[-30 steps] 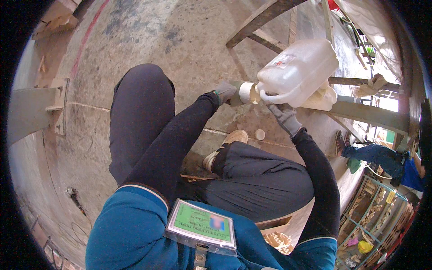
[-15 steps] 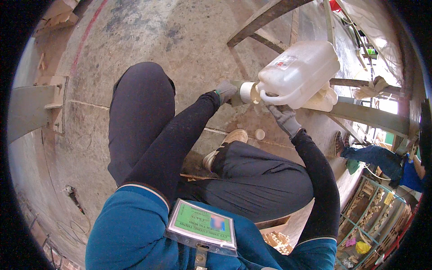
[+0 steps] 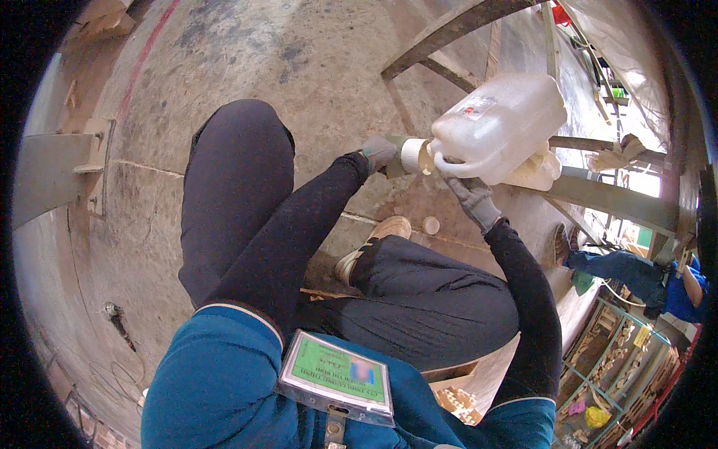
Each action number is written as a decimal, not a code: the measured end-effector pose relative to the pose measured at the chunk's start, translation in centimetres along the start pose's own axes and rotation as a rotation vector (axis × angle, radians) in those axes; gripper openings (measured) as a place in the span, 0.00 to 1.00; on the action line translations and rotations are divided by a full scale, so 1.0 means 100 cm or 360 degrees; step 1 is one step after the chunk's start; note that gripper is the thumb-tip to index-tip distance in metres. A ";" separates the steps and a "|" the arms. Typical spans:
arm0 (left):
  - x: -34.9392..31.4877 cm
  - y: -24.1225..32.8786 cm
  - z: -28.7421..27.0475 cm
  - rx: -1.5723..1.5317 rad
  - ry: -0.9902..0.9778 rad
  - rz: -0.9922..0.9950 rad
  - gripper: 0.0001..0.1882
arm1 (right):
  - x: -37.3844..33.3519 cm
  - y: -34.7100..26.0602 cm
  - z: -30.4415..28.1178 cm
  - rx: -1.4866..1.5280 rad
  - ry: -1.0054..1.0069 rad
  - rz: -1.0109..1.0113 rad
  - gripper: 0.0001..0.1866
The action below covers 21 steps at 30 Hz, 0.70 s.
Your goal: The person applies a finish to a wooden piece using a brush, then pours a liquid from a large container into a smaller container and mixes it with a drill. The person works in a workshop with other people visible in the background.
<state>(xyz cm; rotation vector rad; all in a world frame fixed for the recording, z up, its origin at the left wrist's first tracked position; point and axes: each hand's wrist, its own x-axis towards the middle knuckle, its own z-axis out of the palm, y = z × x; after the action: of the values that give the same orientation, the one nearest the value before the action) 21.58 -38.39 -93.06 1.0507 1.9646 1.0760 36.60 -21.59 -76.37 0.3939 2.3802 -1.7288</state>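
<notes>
A large translucent white plastic jug [image 3: 497, 123] lies tilted with its mouth toward the left. My right hand [image 3: 476, 200], in a grey glove, is closed at the jug's handle, low on its near side. My left hand [image 3: 380, 153], gloved too, grips a small white cylindrical container [image 3: 413, 156] by its left end. The container's open end meets the jug's mouth, and whitish stuff shows at its rim. Whether the two touch I cannot tell. A round white cap [image 3: 431, 225] lies on the floor by my shoe [image 3: 393, 227].
Another pale container [image 3: 540, 168] sits partly behind the jug, by a wooden frame [image 3: 621, 196]. A power tool or hose end [image 3: 114, 313] lies on the floor at left. At right, a person in blue [image 3: 684, 288] is near a rack of wood pieces [image 3: 613, 359].
Both hands, the jug and the container keep nearly the same places, with only a slight shift of the view. At the right edge, the other person's arm has moved a little.
</notes>
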 end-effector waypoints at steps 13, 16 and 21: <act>0.012 -0.028 0.021 -0.0104 -0.0027 -0.0067 0.13 | 0.001 -0.017 0.002 -0.0375 -0.0055 -0.0012 0.21; 0.013 -0.028 0.026 -0.0466 -0.0028 -0.0174 0.12 | -0.001 -0.013 -0.001 -0.0446 -0.0060 -0.0036 0.21; 0.011 -0.002 0.011 -0.0226 -0.0157 0.0009 0.12 | -0.006 -0.022 -0.004 -0.0461 -0.0043 -0.0002 0.21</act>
<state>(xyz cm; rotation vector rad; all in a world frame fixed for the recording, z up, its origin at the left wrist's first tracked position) 21.91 -37.10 -93.93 1.0132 1.7813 1.1279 36.44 -21.97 -74.07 0.3225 2.5586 -1.3496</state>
